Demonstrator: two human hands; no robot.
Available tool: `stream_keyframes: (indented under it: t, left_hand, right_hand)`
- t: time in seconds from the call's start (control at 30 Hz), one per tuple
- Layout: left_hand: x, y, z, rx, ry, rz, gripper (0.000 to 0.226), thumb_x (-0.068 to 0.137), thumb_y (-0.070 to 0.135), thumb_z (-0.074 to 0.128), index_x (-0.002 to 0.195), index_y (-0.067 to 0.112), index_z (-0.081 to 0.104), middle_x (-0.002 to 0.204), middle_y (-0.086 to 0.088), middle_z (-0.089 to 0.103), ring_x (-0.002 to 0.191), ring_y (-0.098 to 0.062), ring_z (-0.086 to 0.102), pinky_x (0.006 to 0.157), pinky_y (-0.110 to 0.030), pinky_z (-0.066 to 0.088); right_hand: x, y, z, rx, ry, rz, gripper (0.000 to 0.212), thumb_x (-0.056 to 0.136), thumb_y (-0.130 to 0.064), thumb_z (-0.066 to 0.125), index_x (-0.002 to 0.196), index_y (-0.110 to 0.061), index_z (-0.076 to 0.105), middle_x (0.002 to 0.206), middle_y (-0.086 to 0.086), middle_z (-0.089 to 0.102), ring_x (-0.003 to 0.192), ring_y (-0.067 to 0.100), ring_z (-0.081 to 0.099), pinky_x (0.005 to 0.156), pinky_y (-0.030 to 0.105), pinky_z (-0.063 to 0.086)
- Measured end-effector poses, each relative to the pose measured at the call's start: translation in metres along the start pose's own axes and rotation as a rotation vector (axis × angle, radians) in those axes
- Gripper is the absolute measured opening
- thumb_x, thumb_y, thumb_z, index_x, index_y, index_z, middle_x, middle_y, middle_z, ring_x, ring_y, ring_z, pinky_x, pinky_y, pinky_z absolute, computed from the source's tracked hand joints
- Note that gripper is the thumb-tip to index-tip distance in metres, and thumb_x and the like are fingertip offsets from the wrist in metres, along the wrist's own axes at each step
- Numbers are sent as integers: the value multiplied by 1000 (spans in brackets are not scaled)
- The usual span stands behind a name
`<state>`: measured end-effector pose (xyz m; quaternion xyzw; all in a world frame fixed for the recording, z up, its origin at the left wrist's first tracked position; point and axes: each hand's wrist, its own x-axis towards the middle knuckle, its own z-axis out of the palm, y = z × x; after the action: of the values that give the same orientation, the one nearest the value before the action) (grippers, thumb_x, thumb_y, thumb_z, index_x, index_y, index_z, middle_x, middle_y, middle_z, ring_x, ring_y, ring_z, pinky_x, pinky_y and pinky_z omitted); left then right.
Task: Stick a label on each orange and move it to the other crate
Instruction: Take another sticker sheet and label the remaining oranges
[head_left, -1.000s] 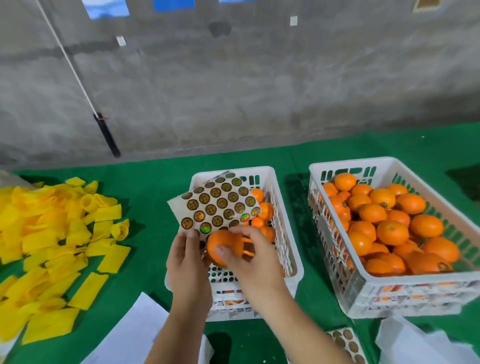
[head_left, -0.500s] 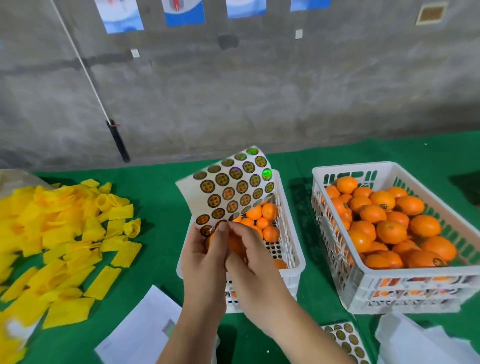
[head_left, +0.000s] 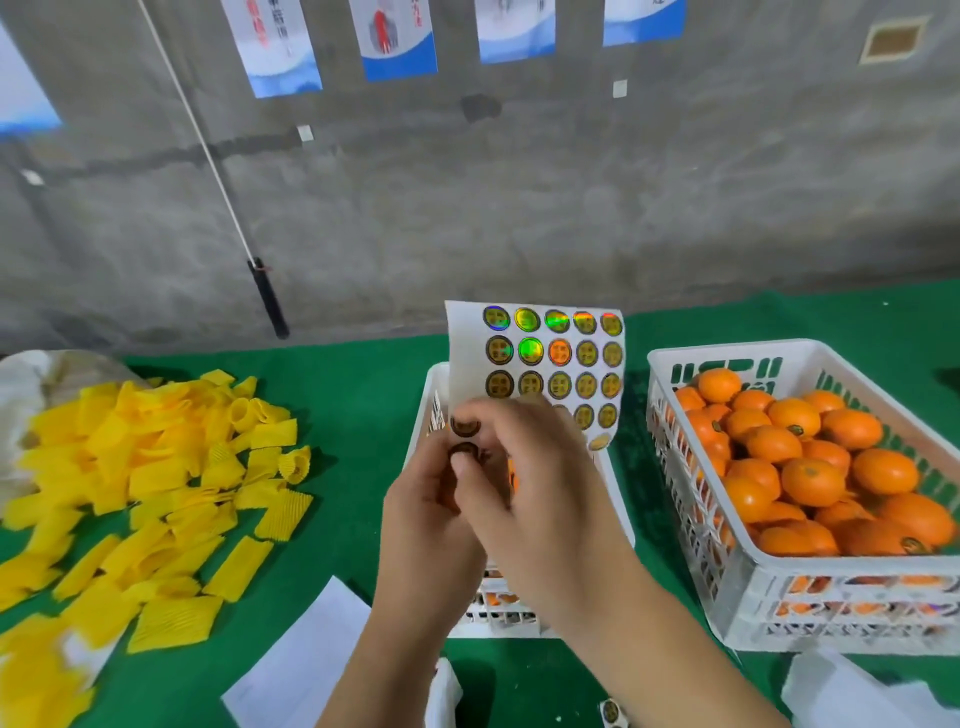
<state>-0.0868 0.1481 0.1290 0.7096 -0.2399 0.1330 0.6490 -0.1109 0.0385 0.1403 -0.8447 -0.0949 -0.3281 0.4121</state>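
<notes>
Near the table's front edge, white paper sheets (head_left: 306, 660) lie on the green table (head_left: 358, 415), a small sticker strip (head_left: 613, 712) just beside the right forearm. Above the middle crate (head_left: 618, 499), both hands are together: left hand (head_left: 421, 525) curls round an orange (head_left: 511, 475), mostly hidden, only a sliver shows, and also holds the label sheet (head_left: 535, 358) upright at its lower edge. Right hand (head_left: 524, 473) fingertips pinch at a label (head_left: 464, 451) on the sheet's bottom left; whether it is peeled free, can't tell. Judged step: picking a label for the held orange, not yet stuck. Middle crate is mostly hidden by the hands; some orange shows through its lower slots, contents unclear. Right crate (head_left: 727, 571) near the right edge is heaped with oranges (head_left: 810, 478), several showing dark labels, so probably the finished lot. How many remain unlabelled can't be counted. Left side: pile of yellow foam sleeves (head_left: 156, 493). Far edge: grey wall (head_left: 519, 182), posters, a leaning stick (head_left: 208, 156).
</notes>
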Motion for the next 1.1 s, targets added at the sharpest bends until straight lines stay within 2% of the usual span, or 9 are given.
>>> stream_keyframes:
  t: [0.13,0.23,0.37,0.53,0.6,0.7,0.8,0.9,1.1]
  left_hand:
    - [3,-2,-9,86,1,55,18,69,50,61,81,63,65,72,28,66,65,4,61,59,-16,50]
    - [3,-6,-15,143,-22,68,8,77,46,64,84,50,64,75,25,64,66,0,60,62,-17,48]
    - [3,-13,-21,221,-22,81,9,87,37,65,85,29,63,73,6,60,62,-17,54,53,-42,49]
    - [5,-13,-19,266,-51,92,9,93,28,67,100,30,71,74,-1,59,62,-26,53,53,-43,49]
    - [7,-14,-18,189,-16,48,15,93,21,69,103,31,74,74,-6,61,62,-30,55,53,-38,52]
    - [8,-17,-15,142,68,1,16,94,15,72,93,31,75,79,-2,69,63,-7,61,57,-17,52]
    - [13,-20,-7,-97,277,-258,19,100,18,71,95,34,79,96,7,79,80,-5,70,67,-32,62]
    - [17,-19,-3,-425,389,-517,17,103,22,65,97,26,81,107,-4,80,93,-20,72,74,-39,60]
    - [18,-17,3,-652,376,-550,20,103,21,62,116,8,67,104,-20,65,96,-31,63,78,-39,57]
  right_hand:
    - [14,3,-15,-6,-134,5,19,95,-26,68,114,-30,67,99,-19,47,95,6,53,79,24,49]
    - [24,3,-22,-17,-206,-31,16,99,-24,68,113,-24,74,101,-10,55,93,9,57,81,32,52]
    - [36,10,-32,-28,-317,-90,23,104,-24,62,122,-23,77,96,-6,60,88,9,57,78,29,48]
    - [38,23,-36,68,-244,0,19,102,-26,64,114,-30,79,97,-15,69,97,1,64,82,19,49]
    - [35,25,-34,159,-154,63,19,102,-22,65,111,-29,79,97,-18,73,96,1,67,81,17,52]
    - [29,27,-31,343,-31,156,18,100,-15,67,108,-26,79,91,-15,76,87,4,71,75,15,53]
    - [17,25,-26,359,93,92,16,100,-15,68,109,-23,78,98,-12,75,91,8,72,77,17,56]
    - [3,24,-12,321,129,2,15,98,-12,67,109,-12,77,101,-3,73,93,11,71,80,26,59]
    - [-9,25,12,184,182,-113,13,94,-8,71,104,-9,79,102,2,72,97,12,68,86,22,54]
